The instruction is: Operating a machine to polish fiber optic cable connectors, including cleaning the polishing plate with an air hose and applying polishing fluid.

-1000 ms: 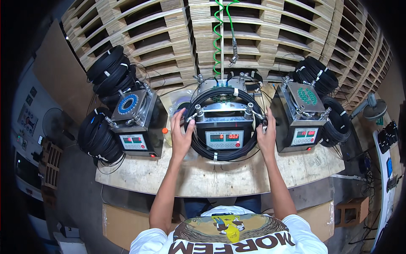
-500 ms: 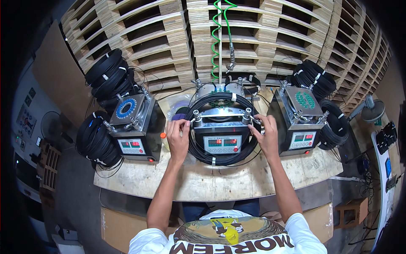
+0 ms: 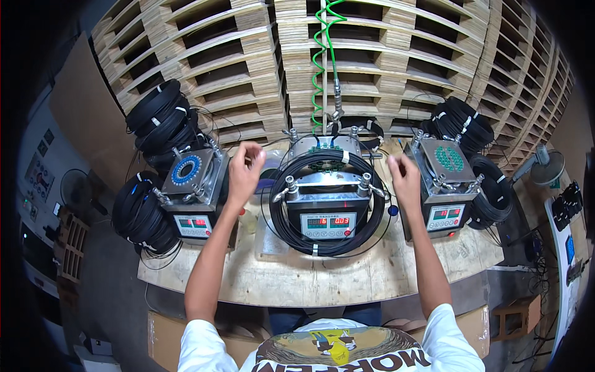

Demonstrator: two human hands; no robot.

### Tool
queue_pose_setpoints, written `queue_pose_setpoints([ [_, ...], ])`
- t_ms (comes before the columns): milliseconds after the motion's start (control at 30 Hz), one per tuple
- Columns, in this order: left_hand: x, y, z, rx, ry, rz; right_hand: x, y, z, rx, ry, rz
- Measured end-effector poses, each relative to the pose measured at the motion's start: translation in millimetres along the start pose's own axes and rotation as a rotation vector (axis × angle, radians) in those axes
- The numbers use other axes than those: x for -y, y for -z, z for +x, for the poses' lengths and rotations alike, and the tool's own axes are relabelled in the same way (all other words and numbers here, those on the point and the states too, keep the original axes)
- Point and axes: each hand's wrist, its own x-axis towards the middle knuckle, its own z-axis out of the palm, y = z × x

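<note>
My left hand [image 3: 246,170] is raised between the left machine and the middle one, its fingers loosely bent and apart with nothing seen in them. Near the right machine, my right hand [image 3: 404,178] hangs with half-curled fingers, also without a visible object. Between them stands the middle testing machine [image 3: 291,208], a dark box with a lit red-digit display panel [image 3: 328,227]. A coil of black cable [image 3: 276,223] is looped around its front, bound with white ties. Metal posts with wing nuts [image 3: 365,181] rise from its clamp bar, apart from both hands.
The left machine [image 3: 207,170] carries a ring of blue pieces; the right machine [image 3: 427,155] has green ones. Black cable coils [image 3: 145,214] are heaped beside both. A green spiral air hose [image 3: 317,74] hangs before stacked wooden pallets [image 3: 248,68]. The wooden table [image 3: 310,279] ends close to my body.
Both hands have come off the wing-nut posts of the middle machine and moved outward, the left one upward too. The middle display reads differently. The whole view has shifted slightly.
</note>
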Motion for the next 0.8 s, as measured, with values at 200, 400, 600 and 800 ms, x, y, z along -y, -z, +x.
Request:
queue_pose_setpoints([
  [200, 73.2, -39.9, 87.6, 0.066, 0.502, -0.221, -59.3, -45.3, 118.1, 0.229, -0.087, 0.164],
  [400, 125.8, -79.4, 115.4, 0.374, 0.762, -0.326, -95.7, -92.3, 154.4, 0.546, -0.462, 0.35],
  [600, 148.1, -97.0, 104.2, 0.278, 0.723, -0.759, -91.4, -87.3, 153.7, 0.552, -0.595, 0.612],
  [800, 146.6, -84.1, 95.6, 0.231, 0.657, -0.822, -83.0, -94.7, 154.6, 0.497, -0.611, 0.6],
])
